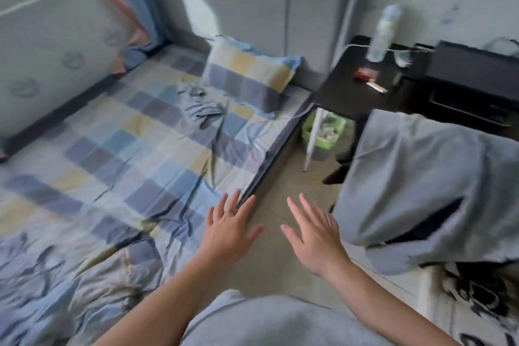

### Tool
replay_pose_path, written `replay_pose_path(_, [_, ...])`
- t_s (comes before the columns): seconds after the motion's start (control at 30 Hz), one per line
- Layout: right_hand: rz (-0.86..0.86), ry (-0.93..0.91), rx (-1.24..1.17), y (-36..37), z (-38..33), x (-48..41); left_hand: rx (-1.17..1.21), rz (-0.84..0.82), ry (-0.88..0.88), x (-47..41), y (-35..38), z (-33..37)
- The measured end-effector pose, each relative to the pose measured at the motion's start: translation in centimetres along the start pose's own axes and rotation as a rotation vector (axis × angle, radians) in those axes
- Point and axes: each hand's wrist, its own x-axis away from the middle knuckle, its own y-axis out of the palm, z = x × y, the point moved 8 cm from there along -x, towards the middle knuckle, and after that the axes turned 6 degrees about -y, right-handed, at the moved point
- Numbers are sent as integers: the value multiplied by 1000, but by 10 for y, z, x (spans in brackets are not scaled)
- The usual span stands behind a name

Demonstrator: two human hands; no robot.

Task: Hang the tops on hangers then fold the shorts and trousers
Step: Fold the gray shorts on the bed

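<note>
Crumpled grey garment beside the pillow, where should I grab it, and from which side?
Probably pinch the crumpled grey garment at its raised, bunched folds, reaching down from above on the side facing you. The pillow crowds its far side, and it lies heaped on the bed, so no hem or waistband shows clearly. Too blurred to tell its type.

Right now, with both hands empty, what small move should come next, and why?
Probably reach the left hand toward the crumpled grey garment beside the pillow on the bed. It and the right hand are open, fingers straight, holding nothing, and that garment lies loose, not yet hung or folded.
</note>
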Motion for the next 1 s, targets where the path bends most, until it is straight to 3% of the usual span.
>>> replay_pose_path(0.27, [-192,-326,118,94,-196,-85,128,122,-394,55,-43,-231])
replay_pose_path(0.43, [-338,-541,202,147,-297,-116,258,195,-665,112,-47,-334])
replay_pose_path(0.67, [-497,-769,291,209,-393,-149,432,215,-983,166,-28,-406])
replay_pose_path(1.0, [-637,-1013,358,260,-509,-220,544,285,-1248,154,-48,-490])
